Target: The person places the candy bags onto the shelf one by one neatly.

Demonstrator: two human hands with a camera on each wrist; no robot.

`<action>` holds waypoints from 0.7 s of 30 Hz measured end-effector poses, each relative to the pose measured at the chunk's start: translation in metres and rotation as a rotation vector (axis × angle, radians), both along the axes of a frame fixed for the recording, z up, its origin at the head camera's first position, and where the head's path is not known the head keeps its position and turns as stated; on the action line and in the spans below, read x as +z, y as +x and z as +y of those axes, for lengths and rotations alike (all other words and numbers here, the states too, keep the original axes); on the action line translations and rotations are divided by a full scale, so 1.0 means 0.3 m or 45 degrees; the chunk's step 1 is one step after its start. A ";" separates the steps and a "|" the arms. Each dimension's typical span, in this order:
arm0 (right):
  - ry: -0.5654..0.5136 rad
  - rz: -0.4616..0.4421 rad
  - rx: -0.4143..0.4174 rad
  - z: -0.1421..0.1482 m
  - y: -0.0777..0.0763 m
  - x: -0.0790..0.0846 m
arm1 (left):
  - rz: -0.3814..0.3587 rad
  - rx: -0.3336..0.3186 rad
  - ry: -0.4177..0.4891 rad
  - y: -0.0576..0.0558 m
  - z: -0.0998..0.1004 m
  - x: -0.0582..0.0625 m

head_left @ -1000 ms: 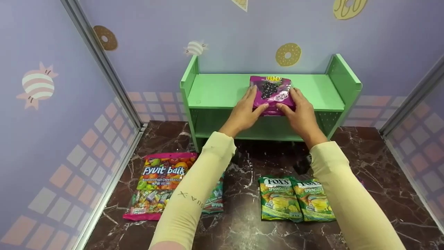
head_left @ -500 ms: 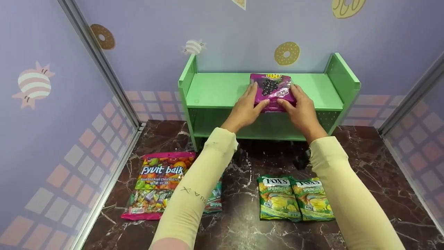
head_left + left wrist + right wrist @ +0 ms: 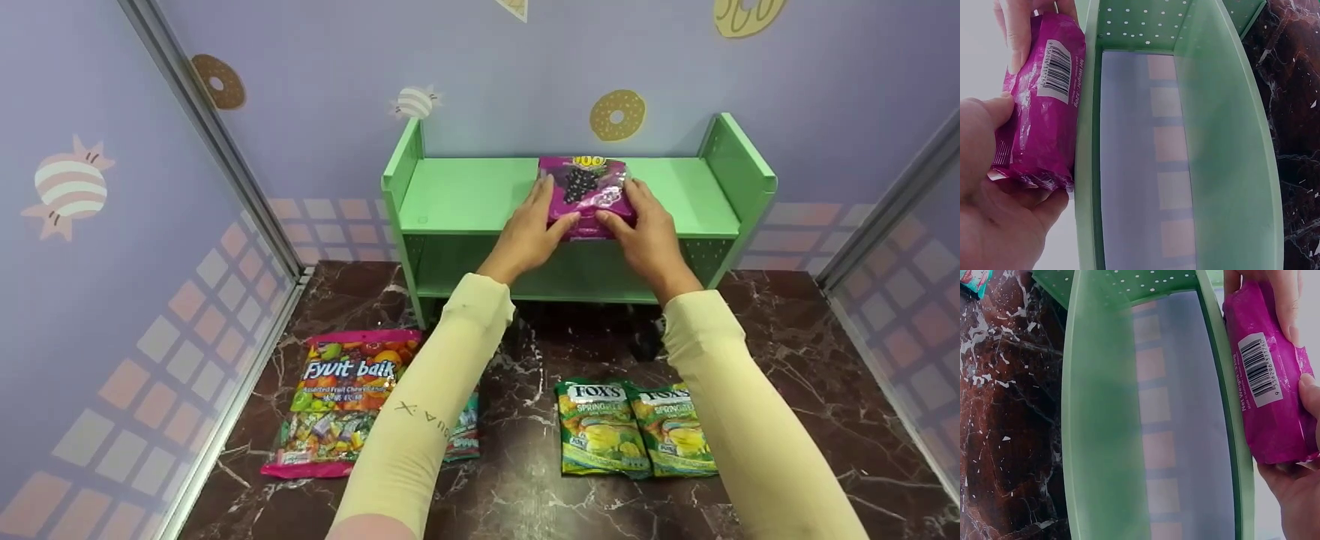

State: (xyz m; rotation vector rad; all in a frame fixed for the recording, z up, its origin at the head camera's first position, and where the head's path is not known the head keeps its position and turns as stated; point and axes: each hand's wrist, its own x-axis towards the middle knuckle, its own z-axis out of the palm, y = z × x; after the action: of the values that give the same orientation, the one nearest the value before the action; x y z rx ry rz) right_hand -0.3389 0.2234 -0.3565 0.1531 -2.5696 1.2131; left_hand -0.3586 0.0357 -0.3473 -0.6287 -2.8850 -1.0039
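A plump purple candy packet (image 3: 583, 196) with a dark grape picture lies at the front middle of the green shelf's (image 3: 469, 196) upper board. My left hand (image 3: 523, 238) grips its left side and my right hand (image 3: 654, 238) its right side, thumbs at the front. In the left wrist view the packet's barcoded face (image 3: 1050, 101) shows beside the upper board's edge, with fingers around its ends. The right wrist view shows the same purple packet (image 3: 1264, 377) between both hands; its underside is hidden there.
On the dark marble surface (image 3: 517, 495), a large Fruit Baik candy bag (image 3: 341, 397) and a teal packet (image 3: 463, 435) lie at left, partly behind the left sleeve. Two green Fox's packets (image 3: 602, 431) lie at right. Patterned walls (image 3: 517, 90) enclose the back and sides.
Both hands and the purple packet between them have shifted slightly toward the back of the upper board. The other bags stay where they were; the head view has moved a little.
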 end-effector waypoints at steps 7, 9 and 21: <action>-0.014 0.006 0.005 0.004 -0.009 -0.009 | 0.001 0.012 0.003 -0.008 0.004 -0.007; -0.018 0.016 0.008 0.004 -0.010 -0.011 | 0.007 0.015 0.010 -0.010 0.004 -0.010; -0.015 0.049 0.003 0.004 -0.010 -0.016 | 0.027 0.013 0.049 -0.011 0.004 -0.016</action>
State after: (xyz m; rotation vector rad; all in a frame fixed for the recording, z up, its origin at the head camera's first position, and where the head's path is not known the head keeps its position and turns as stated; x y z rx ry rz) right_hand -0.3420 0.2246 -0.3613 0.1755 -2.5292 1.2140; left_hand -0.3620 0.0369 -0.3522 -0.6181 -2.8403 -1.0422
